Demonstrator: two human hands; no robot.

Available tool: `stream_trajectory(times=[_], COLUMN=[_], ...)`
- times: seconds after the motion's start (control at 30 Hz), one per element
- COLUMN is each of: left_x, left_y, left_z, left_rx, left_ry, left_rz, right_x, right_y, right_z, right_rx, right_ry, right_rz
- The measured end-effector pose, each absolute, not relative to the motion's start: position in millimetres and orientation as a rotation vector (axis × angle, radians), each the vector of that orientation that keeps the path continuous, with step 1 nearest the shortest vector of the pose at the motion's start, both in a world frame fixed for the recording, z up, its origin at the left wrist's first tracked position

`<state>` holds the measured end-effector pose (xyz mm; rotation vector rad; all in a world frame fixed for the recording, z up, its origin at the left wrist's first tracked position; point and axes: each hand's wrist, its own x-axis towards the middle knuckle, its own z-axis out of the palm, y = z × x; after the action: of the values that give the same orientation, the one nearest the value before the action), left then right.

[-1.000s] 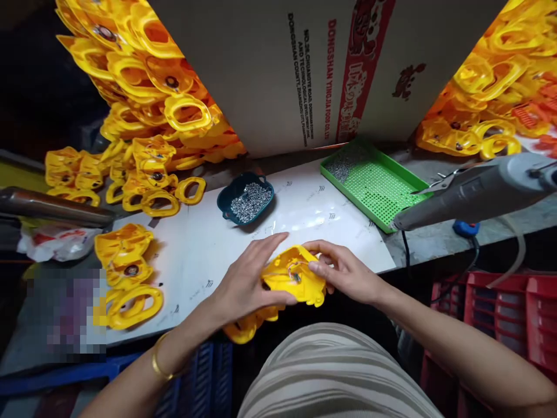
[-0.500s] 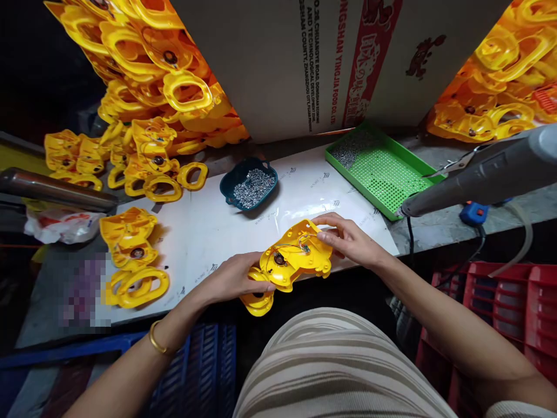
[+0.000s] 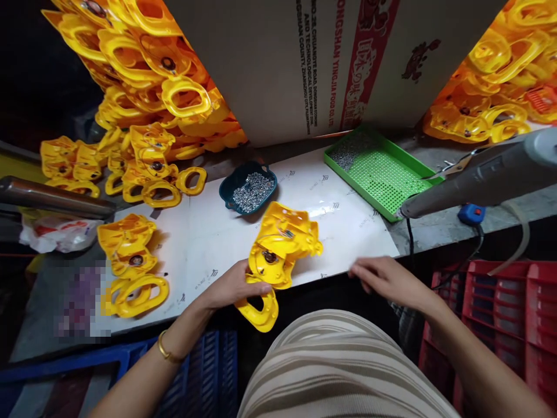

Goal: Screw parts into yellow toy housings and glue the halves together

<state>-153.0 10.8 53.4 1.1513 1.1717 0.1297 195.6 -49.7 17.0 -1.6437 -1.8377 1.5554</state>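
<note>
My left hand [image 3: 232,284] is closed on a yellow plastic toy shell [image 3: 272,261], thumb on top near the loop-shaped handle at its lower end. The shell's hollow inside faces up, showing a round dark speaker-like part [image 3: 270,256] and thin wires. It is tilted over the front edge of the white-covered table [image 3: 204,232]. To its right, apart from the shell, my right hand [image 3: 387,281] hovers by the table edge with fingers loosely curled together. Nothing shows in it, though its palm side is hidden. A dark teal bowl [image 3: 228,188] of small metal screws stands behind the shell.
A green perforated tray [image 3: 378,180] with small metal pieces lies back right, near a grey tubular arm [image 3: 474,174]. More yellow shells [image 3: 128,244] lie at left, with heaps behind. A printed carton [image 3: 270,75] stands at the back; red crates [image 3: 500,325] are lower right.
My right hand has let go of the yellow shell and moved right and down. The shell, still in my left hand, has turned so its upper end points more away from me.
</note>
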Motion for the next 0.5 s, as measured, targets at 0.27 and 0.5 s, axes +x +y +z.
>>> stream_trajectory(times=[0.27,0.5], left_x=[-139.0,-10.5], left_y=[23.2,-8.2], left_z=[54.0,62.9], left_rx=[1.228,1.528], left_ry=[1.433,0.927], left_rz=[0.5,0.359], right_x=[209.7,151.4], right_y=[-97.5,-95.0], right_z=[15.6,18.6], right_rx=[-2.182,-1.236], right_ry=[-1.707,-1.293], right_rz=[1.156,1.438])
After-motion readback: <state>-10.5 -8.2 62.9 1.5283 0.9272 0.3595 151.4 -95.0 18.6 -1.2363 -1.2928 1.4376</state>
